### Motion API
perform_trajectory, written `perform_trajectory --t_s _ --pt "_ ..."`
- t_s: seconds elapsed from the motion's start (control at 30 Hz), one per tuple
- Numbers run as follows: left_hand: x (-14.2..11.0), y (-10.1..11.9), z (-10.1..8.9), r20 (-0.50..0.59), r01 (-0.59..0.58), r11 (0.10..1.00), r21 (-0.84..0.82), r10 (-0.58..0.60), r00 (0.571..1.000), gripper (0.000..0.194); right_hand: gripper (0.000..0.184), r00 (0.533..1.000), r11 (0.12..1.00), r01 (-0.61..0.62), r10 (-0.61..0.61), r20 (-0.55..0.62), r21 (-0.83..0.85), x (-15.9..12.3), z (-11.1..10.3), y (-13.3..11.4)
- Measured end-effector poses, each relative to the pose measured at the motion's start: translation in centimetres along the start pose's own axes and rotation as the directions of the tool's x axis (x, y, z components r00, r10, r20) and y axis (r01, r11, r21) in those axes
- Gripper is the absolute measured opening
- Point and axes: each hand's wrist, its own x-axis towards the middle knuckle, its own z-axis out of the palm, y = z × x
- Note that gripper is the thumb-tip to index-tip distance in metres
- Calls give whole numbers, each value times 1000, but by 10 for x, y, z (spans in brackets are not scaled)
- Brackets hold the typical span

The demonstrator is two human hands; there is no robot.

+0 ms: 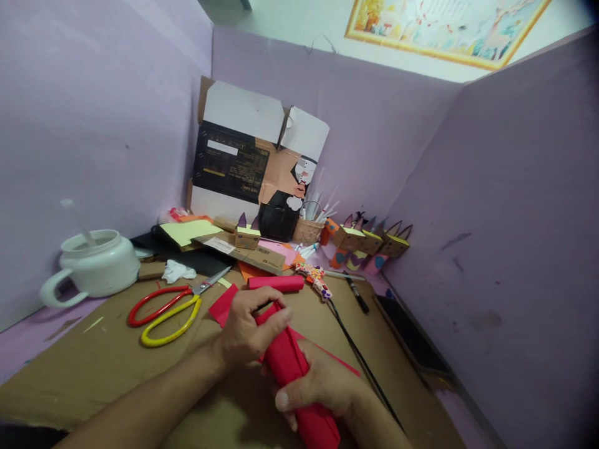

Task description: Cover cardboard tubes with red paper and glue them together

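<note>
A roll of red paper (286, 355) slants across the front of the cardboard mat, its near end low in the view. My right hand (318, 383) is wrapped round its middle, thumb lying on top. At the far end, my left hand (256, 321) pinches the roll's edge between thumb and fingers. Flat red paper (222, 305) shows beyond and beside my hands. A smaller red paper roll (276, 284) lies just past my left hand. Scissors (180, 305) with one red and one yellow handle rest open to the left.
A white mug (98, 265) stands at the left. A glue gun with a patterned body (316, 280) trails a black cord along the right. Also there are a black marker (358, 296), a dark phone or tablet (412, 333), small eared cardboard figures (369, 240) and a flattened box (238, 153).
</note>
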Motion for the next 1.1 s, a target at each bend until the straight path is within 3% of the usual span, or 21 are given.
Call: perform_trajectory --t_s 0.23,0.37,0.47,0.6,0.77,0.87,1.0,1.1 --pt "7 2 0 -115 124 992 37 -119 986 19 44 997 995 -72 69 44 67 4 -1 5" --pt "12 0 1 -128 154 987 38 -148 981 25 47 988 992 -27 8 152 125 3 -6 7" --pt "14 -5 -1 -126 157 987 38 -151 980 27 62 981 977 7 -47 187 213 3 -11 8" --pt "14 -13 -2 -123 166 985 40 -160 979 32 82 978 936 -110 42 202 335 8 -17 9" --pt "17 -17 -1 -103 230 972 42 -225 969 41 72 956 910 -176 66 286 376 9 -20 8" --pt "23 -22 -16 -136 296 952 76 -284 949 43 68 956 895 -156 30 293 418 6 -23 5" --pt "25 -21 -49 -193 417 888 194 -383 903 36 65 972 871 -102 -17 236 481 7 -27 1" --pt "20 -9 -58 -50 467 848 252 -471 881 35 60 989 850 3 -80 124 527 10 -24 0"
